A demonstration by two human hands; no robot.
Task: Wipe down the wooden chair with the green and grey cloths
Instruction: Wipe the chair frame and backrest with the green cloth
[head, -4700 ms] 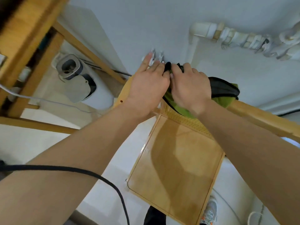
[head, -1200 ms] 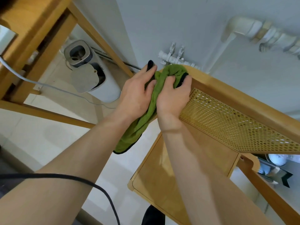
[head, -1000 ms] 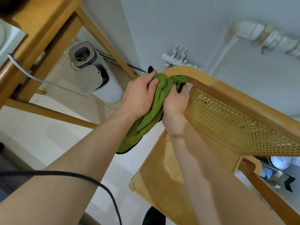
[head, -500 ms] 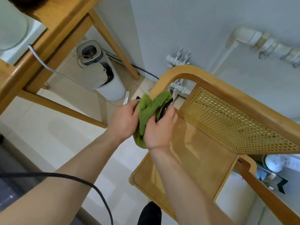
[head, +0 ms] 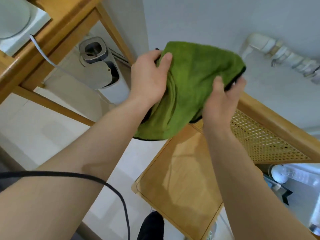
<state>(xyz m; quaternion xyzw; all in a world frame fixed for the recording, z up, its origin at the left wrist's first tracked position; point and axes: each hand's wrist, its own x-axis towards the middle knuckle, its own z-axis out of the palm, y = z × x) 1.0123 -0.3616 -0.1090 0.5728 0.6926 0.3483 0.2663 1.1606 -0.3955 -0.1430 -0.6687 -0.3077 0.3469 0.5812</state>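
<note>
A person held the green cloth (head: 195,80) spread between both hands above the corner of the wooden chair (head: 178,179); the left hand (head: 149,78) pinched the cloth's left edge, thumb on the front face and fingers behind it; the right hand (head: 223,99) gripped the right edge the same way, its fingertips curled round a dark trim; whether that dark strip was only the cloth's border or the grey cloth folded behind could not be told. The cloth hung clear of the wood, its lower hem drooping past the seat's far left corner; the chair lay below and to the right of the hands, its top rail (head: 277,122) showing from under the right hand and running down toward the right edge of the view, with the cane back panel (head: 259,141) just beneath it. The right hand was the nearer to that rail, the left hand standing out over the floor beside the chair; a wipe along the rail would likely be led from the right, following the rail's length. A wooden bench (head: 69,18) and a white bin (head: 103,75) stood to the left; a black cable (head: 97,177) crossed the left forearm.
</note>
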